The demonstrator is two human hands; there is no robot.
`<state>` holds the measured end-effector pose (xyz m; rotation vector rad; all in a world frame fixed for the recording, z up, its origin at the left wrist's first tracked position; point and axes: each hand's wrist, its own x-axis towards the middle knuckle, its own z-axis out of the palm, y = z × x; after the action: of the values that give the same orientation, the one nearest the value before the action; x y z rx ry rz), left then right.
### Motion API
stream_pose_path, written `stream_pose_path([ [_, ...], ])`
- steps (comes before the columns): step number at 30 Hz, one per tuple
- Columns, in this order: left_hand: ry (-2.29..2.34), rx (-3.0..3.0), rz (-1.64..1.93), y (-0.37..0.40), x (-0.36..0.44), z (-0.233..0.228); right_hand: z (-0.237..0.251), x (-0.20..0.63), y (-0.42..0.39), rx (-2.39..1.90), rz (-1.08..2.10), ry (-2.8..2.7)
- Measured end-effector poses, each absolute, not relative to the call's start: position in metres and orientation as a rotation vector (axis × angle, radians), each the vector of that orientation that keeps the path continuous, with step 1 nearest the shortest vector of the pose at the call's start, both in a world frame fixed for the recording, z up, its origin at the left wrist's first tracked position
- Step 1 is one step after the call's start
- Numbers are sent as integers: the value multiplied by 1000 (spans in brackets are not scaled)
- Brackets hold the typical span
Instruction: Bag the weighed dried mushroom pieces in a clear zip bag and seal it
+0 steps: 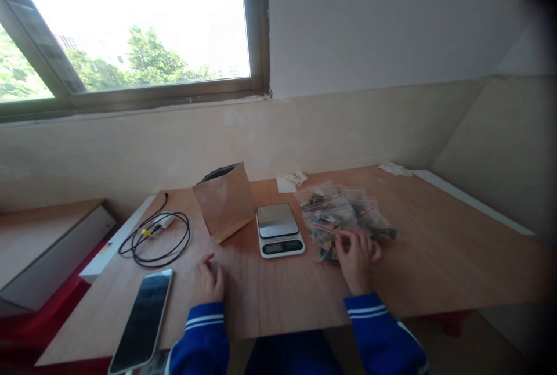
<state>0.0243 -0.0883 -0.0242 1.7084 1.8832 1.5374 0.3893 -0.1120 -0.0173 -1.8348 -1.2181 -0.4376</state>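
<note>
My right hand (357, 259) rests on the near edge of a pile of small clear zip bags (339, 212) with dark parts inside, fingers curled onto the nearest bag. My left hand (209, 279) lies on the bare wooden table (435, 259), fingers loosely apart, holding nothing. A small digital scale (278, 230) with a steel platform stands between the two hands, slightly farther back. A brown paper bag (225, 201) stands open behind and left of the scale. Both sleeves are blue with white stripes.
A smartphone (143, 320) lies face up at the table's near left edge. A coiled black cable with a white charger (159, 233) lies at far left. Crumpled white paper (292, 180) sits by the wall. A lower shelf (39, 241) stands left of the table.
</note>
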Motion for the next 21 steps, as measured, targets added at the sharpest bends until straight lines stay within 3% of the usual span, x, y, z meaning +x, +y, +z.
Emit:
stream_pose_path([
  [5, 1628, 1197, 1601, -100, 26, -9, 15, 358, -145, -1899, -375, -931],
  [8, 1497, 935, 1634, -113, 37, 7, 49, 329, -157, -1886, -163, -999],
  [13, 1084, 1096, 1443, -137, 84, 50, 95, 268, -158, -1478, 154, -1172],
  [18, 957, 976, 1424, -146, 109, 65, 94, 213, -161, -1256, 348, -1553],
  [21, 992, 899, 1439, -143, 101, 58, 83, 203, -162, -1145, 634, -1554],
])
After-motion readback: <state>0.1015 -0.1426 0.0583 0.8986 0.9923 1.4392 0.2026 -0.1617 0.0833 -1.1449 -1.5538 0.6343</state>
